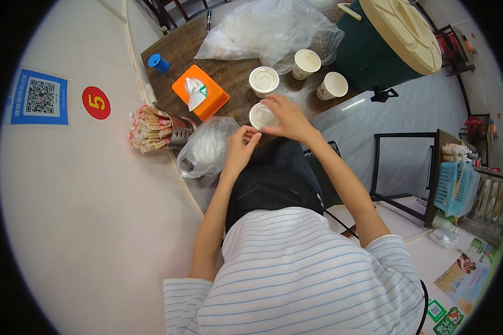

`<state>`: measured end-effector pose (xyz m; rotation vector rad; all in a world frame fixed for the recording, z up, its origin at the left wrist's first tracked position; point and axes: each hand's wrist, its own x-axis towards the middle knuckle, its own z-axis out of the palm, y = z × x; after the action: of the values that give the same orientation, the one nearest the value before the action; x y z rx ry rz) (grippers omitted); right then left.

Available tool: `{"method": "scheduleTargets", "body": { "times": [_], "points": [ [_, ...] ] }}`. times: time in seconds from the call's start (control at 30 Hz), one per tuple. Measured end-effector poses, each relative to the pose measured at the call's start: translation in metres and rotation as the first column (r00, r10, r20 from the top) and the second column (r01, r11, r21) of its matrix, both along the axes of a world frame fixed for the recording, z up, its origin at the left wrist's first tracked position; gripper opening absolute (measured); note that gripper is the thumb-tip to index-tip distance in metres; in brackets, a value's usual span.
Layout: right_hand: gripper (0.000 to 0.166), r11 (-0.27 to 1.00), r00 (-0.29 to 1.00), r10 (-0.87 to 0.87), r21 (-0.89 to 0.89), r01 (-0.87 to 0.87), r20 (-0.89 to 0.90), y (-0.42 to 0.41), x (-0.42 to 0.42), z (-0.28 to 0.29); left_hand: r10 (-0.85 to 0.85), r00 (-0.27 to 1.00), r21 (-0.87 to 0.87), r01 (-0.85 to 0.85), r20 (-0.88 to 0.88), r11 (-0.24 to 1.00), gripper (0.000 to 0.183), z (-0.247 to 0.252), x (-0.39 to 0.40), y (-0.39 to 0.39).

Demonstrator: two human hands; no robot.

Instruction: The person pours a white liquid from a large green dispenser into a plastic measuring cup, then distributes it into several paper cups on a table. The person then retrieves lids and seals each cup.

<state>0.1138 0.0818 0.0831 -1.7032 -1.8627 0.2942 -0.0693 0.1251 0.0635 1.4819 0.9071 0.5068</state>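
Note:
At the near edge of the wooden table (234, 79) stands a lidded paper cup (261, 116). My right hand (286, 117) curves around that cup's right side, fingers on the lid's rim. My left hand (242, 146) is at the cup's lower left, thumb and forefinger close together; whether they pinch anything is too small to tell. Just beyond is a second lidded cup (264, 80). Two cups without lids, one (307, 63) behind and one (333, 86) further right, stand near the table's right edge. A plastic bag of clear lids (209, 144) lies beside my left hand.
A metal holder (181, 130) of wrapped chopsticks stands by the wall. An orange tissue box (201, 92), a blue spool-like object (158, 63) and a pen (209, 21) lie on the table. Behind are a large clear plastic bag (264, 31) and a green barrel (373, 50) with a cream lid.

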Motion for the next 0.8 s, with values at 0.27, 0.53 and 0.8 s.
{"method": "scheduleTargets", "body": {
  "times": [0.27,0.53,0.8],
  "points": [
    [0.083,0.959,0.954,0.113,-0.281,-0.031,0.278,0.017,-0.020,-0.009,0.047,0.992,0.199,-0.023,-0.114,0.980,0.014,0.036,-0.017,-0.006],
    [0.078,0.903,0.918,0.224,-0.425,-0.069,0.327,0.033,-0.026,0.001,0.190,0.957,0.506,-0.056,-0.218,0.861,0.018,0.055,-0.037,-0.010],
    [0.070,0.931,0.899,0.283,-0.319,-0.175,0.333,0.077,-0.030,0.007,0.592,0.793,0.577,-0.417,-0.147,0.702,0.020,0.067,-0.097,-0.015]
  ]
}}
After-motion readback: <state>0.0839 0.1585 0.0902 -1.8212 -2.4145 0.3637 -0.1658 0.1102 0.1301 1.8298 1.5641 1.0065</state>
